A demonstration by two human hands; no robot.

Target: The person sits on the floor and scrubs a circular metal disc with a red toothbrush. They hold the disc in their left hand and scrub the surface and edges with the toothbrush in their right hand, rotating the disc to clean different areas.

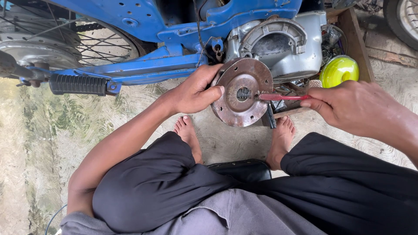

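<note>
Head view: my left hand [196, 89] grips the rim of a rusty round metal plate [242, 92], held upright before the blue motorcycle frame [143, 65]. My right hand [348, 106] pinches a red-handled brush [282, 97], bristles at the plate's centre hole.

A blue motorcycle frame [143, 65] runs across the top of the frame, its spoked wheel [48, 37] at upper left and a black footpeg [77, 84] below. A grey engine casing [287, 43] sits at upper middle, a yellow-green round container [338, 71] at upper right.
</note>
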